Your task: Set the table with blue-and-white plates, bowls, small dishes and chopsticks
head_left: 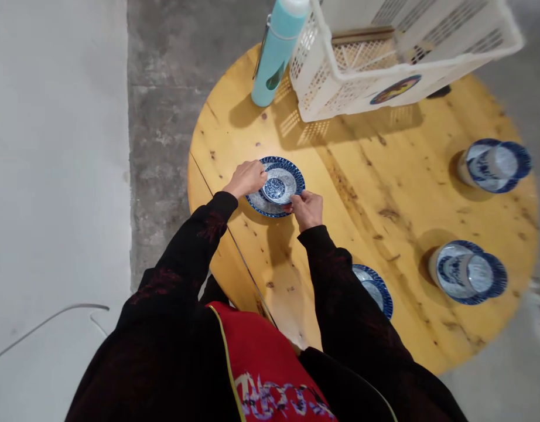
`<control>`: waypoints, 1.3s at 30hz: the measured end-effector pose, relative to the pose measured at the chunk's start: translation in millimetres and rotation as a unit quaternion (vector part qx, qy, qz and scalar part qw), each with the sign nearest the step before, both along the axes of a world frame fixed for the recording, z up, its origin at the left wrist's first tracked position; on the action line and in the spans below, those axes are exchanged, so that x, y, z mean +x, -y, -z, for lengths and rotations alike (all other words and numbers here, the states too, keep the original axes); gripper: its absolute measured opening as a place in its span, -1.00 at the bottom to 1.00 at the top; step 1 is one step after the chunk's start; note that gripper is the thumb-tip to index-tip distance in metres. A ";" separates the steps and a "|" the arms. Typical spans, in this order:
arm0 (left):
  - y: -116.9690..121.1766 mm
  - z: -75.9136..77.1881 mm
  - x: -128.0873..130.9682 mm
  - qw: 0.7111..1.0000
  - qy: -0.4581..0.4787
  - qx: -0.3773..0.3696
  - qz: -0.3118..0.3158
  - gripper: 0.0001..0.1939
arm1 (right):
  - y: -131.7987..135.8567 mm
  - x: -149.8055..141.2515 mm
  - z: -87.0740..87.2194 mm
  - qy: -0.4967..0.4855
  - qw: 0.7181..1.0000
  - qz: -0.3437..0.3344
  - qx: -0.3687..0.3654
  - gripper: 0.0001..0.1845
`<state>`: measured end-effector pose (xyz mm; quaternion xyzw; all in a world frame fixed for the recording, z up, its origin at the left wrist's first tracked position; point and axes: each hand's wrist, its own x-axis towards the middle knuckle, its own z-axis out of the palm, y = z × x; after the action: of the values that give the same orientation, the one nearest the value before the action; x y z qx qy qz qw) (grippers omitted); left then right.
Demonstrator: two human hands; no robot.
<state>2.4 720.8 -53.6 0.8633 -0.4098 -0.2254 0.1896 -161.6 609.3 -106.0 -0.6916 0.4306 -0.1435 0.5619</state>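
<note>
A blue-and-white bowl (287, 180) sits on a larger blue-patterned plate (263, 206) near the left side of the round wooden table. My left hand (249, 177) is closed at the bowl's left rim, its fingertips partly hidden by the knuckles. At the lower right of the same bowl, my right hand (307, 209) pinches the rim between thumb and fingers. Beside my right forearm another blue-rimmed dish (375, 287) shows, partly covered by the sleeve.
Two sets of stacked blue-and-white tableware (494, 164) stand on the right side of the wooden table (340, 217). At the far edge are a light-blue thermos (276, 55) and a white plastic crate (340, 97). A white wall (59, 146) lies to the left.
</note>
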 end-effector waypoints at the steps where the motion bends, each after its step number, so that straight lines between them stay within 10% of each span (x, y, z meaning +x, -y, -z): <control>1: -0.2 1.1 0.2 1.000 -0.001 -0.002 -0.001 -0.71 | -1.5 0.3 -0.9 0.004 1.000 0.018 0.003 -0.73; 39: -10.0 2.0 -6.6 0.998 -0.023 -0.050 -0.034 -0.67 | -11.0 -6.6 -15.5 -0.002 0.999 0.034 -0.003 -0.87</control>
<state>-4.2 730.8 -55.7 0.8610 -0.3864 -0.2176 0.2490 -168.1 620.2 -90.5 -0.6789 0.4543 -0.1624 0.5535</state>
